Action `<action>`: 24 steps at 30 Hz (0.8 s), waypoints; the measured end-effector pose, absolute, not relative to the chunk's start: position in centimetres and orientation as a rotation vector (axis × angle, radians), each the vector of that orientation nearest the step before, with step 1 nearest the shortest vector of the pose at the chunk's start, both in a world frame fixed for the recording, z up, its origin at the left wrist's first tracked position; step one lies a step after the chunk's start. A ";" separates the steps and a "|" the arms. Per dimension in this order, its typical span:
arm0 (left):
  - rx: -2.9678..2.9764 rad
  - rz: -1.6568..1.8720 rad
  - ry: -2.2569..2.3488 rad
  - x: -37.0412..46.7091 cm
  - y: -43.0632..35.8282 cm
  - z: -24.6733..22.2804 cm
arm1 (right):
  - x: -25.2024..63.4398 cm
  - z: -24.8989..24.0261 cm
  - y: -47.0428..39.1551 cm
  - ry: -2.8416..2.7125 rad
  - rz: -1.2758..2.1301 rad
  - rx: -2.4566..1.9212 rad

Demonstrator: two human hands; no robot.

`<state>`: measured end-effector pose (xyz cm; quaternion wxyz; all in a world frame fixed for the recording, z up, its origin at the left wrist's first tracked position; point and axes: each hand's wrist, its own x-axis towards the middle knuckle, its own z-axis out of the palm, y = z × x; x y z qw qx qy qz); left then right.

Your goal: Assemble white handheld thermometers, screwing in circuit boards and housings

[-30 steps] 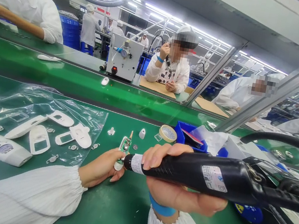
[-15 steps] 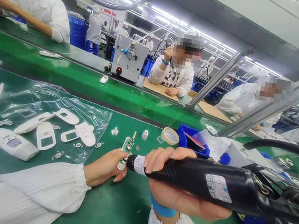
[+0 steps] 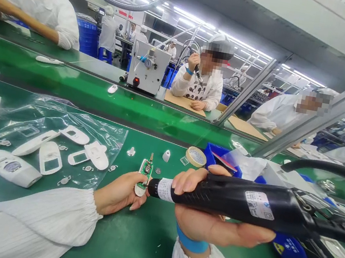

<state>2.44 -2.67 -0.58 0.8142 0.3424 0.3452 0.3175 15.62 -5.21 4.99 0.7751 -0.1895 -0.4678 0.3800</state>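
Observation:
Between the thumb and fingers of my left hand (image 3: 123, 191) is a small white housing with a green circuit board (image 3: 145, 169) in it; a thin metal probe sticks out at its far end. My right hand (image 3: 196, 195) is wrapped round a black electric screwdriver (image 3: 230, 199) held almost level. The screwdriver's nose points left and reaches the right edge of the board near my left thumb; its bit cannot be made out. Just right of the board lies a small round dark part (image 3: 158, 171). Beyond it stand a white cap (image 3: 166, 155) and a small white piece (image 3: 131, 151).
Clear plastic bags (image 3: 93, 122) with white shells (image 3: 50, 157) and small metal clips lie left. A tape roll (image 3: 196, 156) and blue bin (image 3: 213, 152) stand back right. Behind runs a green conveyor (image 3: 149, 109) with a white device (image 3: 112, 88). Co-workers sit across.
The circuit board has turned a little more upright in my left hand. My right hand and screwdriver have shifted slightly right. White devices on the conveyor have moved left.

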 end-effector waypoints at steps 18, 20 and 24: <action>0.752 0.674 0.721 2.4 -2.7 -0.6 | 15.6 5.4 -4.9 -1.002 0.800 -0.432; 0.759 0.669 0.720 2.4 -2.7 -0.7 | 15.6 5.5 -4.9 -1.011 0.782 -0.432; 0.780 0.657 0.727 2.4 -2.6 -1.0 | 15.7 5.5 -4.8 -1.041 0.805 -0.422</action>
